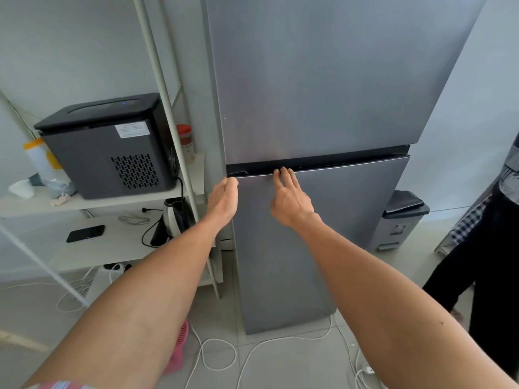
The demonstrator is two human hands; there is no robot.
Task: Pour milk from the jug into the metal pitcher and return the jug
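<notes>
Neither the jug nor the metal pitcher is anywhere in view; the jug is presumably inside the closed fridge [323,108] that fills the centre of the frame. Whether the milk has been poured cannot be told from here: both doors are closed, so this is either the reach to fetch the jug or the close after putting it back.

Both arms stretch forward to the lower door [323,234]. The left hand [224,199] sits at the door's upper left corner, fingers curled at the edge, though whether they truly grip it is hard to tell. The right hand [290,199] lies flat, with straight fingers reaching up to the dark gap between the doors.

At left, shelves [92,204] carry a black appliance [109,147] and a kettle [174,217]. White cables [219,357] trail across the floor.
</notes>
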